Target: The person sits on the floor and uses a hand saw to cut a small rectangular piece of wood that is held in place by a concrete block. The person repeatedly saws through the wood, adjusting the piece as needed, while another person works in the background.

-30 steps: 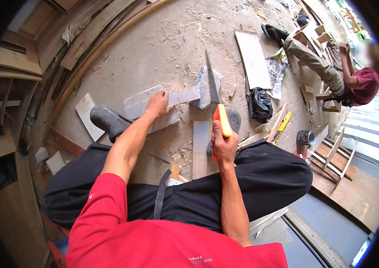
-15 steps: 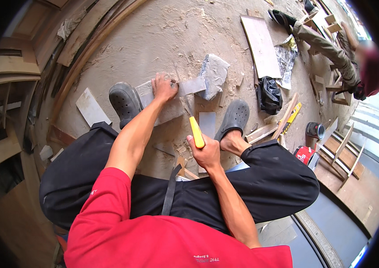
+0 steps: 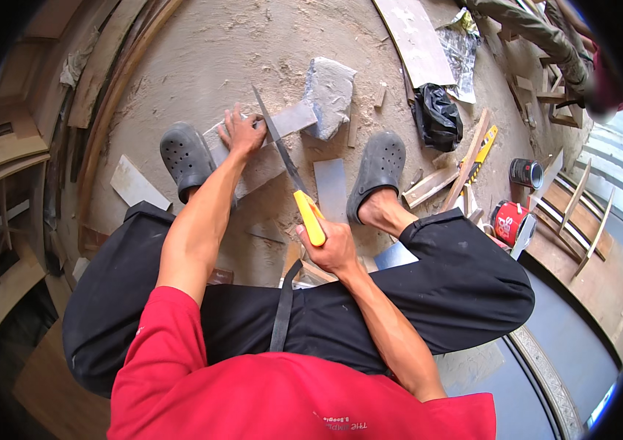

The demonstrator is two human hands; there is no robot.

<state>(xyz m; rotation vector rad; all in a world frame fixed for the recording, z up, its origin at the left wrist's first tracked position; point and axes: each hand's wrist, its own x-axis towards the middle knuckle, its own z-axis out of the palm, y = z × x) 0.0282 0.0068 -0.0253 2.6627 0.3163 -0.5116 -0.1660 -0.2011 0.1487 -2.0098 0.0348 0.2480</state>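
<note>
My left hand (image 3: 244,132) presses down on a pale, narrow board (image 3: 297,122), its fingers spread over the top and curled at the edge. The board spans from a whitish block (image 3: 261,167) beside my left foot to a rough concrete lump (image 3: 330,94). My right hand (image 3: 332,248) is wrapped round the yellow handle (image 3: 310,218) of a handsaw. Its dark, tapering blade (image 3: 286,158) crosses the board just right of my left hand, the tip pointing away from me. Whether the teeth are in the wood cannot be made out.
My feet in grey clogs (image 3: 185,158) flank the work. Offcuts (image 3: 137,183) lie on the dusty floor. At right are a black plastic bag (image 3: 438,117), a yellow level-like tool (image 3: 483,152), cans (image 3: 511,222) and a long board (image 3: 414,44). Another person (image 3: 546,37) is far right.
The view has shifted, moving the scene slightly left and up. The saw blade, blurred before, now shows sharply, reaching past the board. My left hand's fingers look more spread; both hands keep their places.
</note>
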